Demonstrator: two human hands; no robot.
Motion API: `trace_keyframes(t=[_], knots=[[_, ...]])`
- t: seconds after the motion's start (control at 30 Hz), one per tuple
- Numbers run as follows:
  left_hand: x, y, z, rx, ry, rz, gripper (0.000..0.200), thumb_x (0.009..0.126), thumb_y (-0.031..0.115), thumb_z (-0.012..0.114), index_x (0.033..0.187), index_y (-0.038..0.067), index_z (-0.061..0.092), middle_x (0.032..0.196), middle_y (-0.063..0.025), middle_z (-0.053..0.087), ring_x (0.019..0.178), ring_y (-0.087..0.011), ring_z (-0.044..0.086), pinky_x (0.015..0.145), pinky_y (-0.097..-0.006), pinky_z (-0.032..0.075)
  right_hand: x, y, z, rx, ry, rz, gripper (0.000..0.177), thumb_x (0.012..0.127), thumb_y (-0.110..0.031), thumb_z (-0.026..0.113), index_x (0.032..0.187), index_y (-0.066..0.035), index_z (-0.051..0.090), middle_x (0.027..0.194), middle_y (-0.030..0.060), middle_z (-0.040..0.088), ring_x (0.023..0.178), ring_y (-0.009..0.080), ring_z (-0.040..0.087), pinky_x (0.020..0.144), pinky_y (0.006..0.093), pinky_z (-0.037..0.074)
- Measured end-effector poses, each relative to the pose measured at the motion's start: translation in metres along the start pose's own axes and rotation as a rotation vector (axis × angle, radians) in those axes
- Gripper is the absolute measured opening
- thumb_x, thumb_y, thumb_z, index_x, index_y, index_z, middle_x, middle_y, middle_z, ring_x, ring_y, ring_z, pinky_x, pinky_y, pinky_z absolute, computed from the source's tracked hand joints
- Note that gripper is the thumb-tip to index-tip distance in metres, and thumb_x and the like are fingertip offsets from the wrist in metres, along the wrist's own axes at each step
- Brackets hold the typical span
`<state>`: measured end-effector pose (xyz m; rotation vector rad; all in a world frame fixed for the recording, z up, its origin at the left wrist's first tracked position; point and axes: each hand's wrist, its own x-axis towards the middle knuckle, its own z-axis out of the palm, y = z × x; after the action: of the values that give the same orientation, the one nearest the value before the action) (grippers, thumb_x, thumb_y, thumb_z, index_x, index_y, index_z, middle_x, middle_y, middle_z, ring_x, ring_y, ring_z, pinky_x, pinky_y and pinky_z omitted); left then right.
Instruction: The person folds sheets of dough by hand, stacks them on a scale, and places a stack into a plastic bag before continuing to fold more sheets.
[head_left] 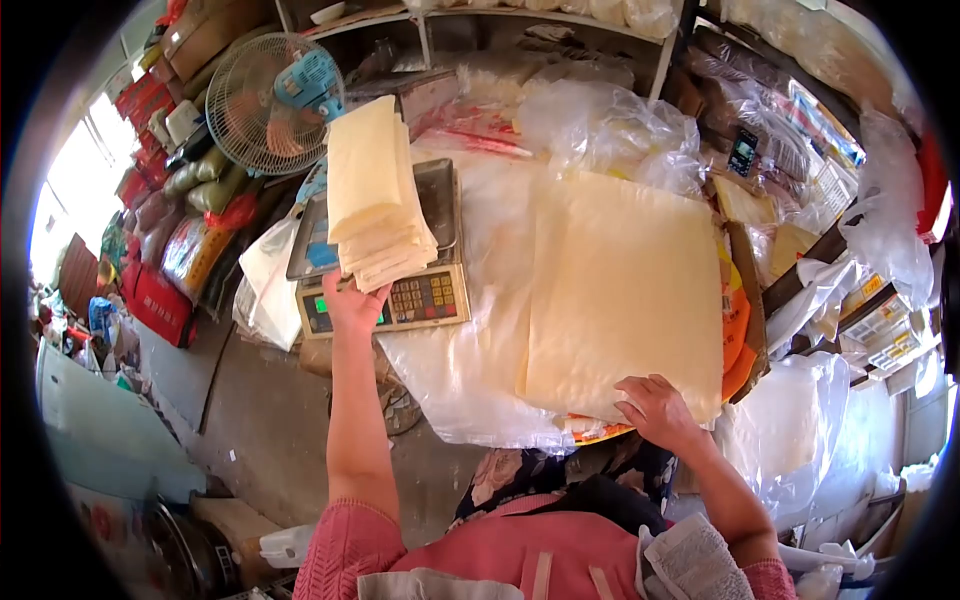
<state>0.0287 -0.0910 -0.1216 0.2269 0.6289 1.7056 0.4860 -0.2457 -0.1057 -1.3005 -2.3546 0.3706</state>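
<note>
A thick stack of folded, thin cream-yellow sheets (372, 190) lies on the metal pan of a digital scale (455, 285). My left hand (355, 300) grips the near end of this stack, just over the scale's keypad and green display. To the right, a large flat cream-yellow sheet (625, 290) is spread over clear plastic on the table. My right hand (658, 408) rests on its near edge with fingers laid out on the surface. Orange printed packaging (738, 335) shows from under the sheet's right side.
A standing fan (275, 100) is behind the scale at the left. Crumpled clear plastic bags (610, 120) cover the back of the table. Stuffed bags (200, 250) are piled along the left wall. Plastic-wrapped goods (790, 430) sit at the right. A phone (742, 152) stands at the back right.
</note>
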Motion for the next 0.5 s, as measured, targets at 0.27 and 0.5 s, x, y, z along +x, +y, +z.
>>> trace_keyframes(t=[0.27, 0.5], knots=[[-0.007, -0.029, -0.013, 0.035, -0.101, 0.029, 0.05, 0.082, 0.027, 0.05, 0.126, 0.002, 0.047, 0.125, -0.0133, 0.054, 0.113, -0.0324, 0.052, 0.091, -0.0457, 0.046, 0.094, -0.034, -0.043, 0.101, 0.157, 0.001, 0.041, 0.086, -0.024, 0.06, 0.12, -0.004, 0.052, 0.115, 0.0204, 0.058, 0.103, 0.0376, 0.056, 0.087, 0.0424, 0.046], [-0.023, -0.036, -0.029, -0.039, -0.367, 0.035, 0.054, 0.091, 0.035, 0.046, 0.136, 0.005, 0.039, 0.135, -0.0147, 0.046, 0.121, -0.0346, 0.048, 0.099, -0.0544, 0.04, 0.309, -0.106, -0.03, 0.431, 0.317, -0.088, 0.082, 0.081, -0.045, 0.06, 0.141, 0.0, 0.026, 0.137, 0.0262, 0.04, 0.121, 0.0395, 0.045, 0.102, 0.0413, 0.037]])
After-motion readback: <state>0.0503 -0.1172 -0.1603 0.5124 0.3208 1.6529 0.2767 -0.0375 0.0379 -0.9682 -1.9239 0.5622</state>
